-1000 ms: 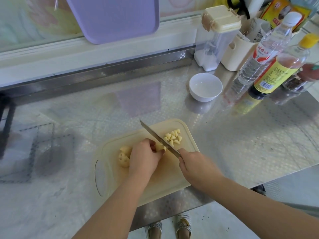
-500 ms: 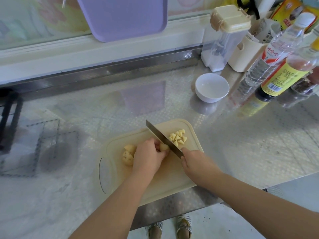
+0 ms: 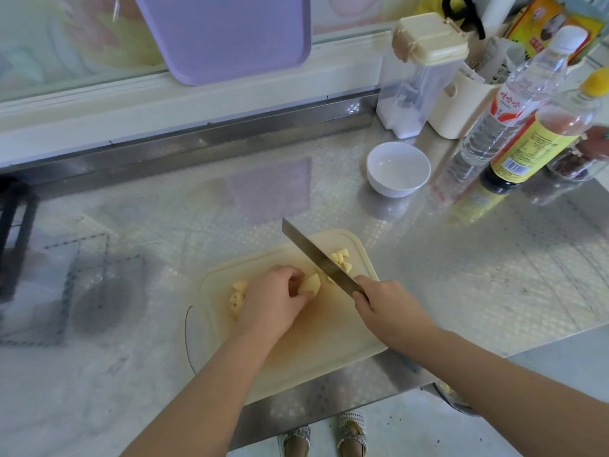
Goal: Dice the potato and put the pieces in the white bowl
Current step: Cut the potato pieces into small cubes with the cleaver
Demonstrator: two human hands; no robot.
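On the cream cutting board [image 3: 333,344], my left hand [image 3: 272,300] pinches a yellow potato piece [image 3: 310,284]. Just right of that piece, my right hand [image 3: 384,308] grips the handle of a knife [image 3: 318,258], whose blade slants up and left across the board. A small heap of diced potato [image 3: 342,260] lies beyond the blade near the board's far right corner. Larger potato chunks [image 3: 238,293] sit left of my left hand, partly hidden by it. The white bowl [image 3: 398,168] stands on the counter beyond the board, with nothing in it.
Two bottles [image 3: 509,103] [image 3: 543,133], a lidded clear container [image 3: 413,77] and a cream holder [image 3: 461,103] crowd the back right. A purple board [image 3: 224,34] leans on the back wall. The counter edge [image 3: 379,387] runs just below the cutting board.
The knife blade has lifted off the board, and my left hand has turned the potato piece so more of it shows. The view has shifted slightly.
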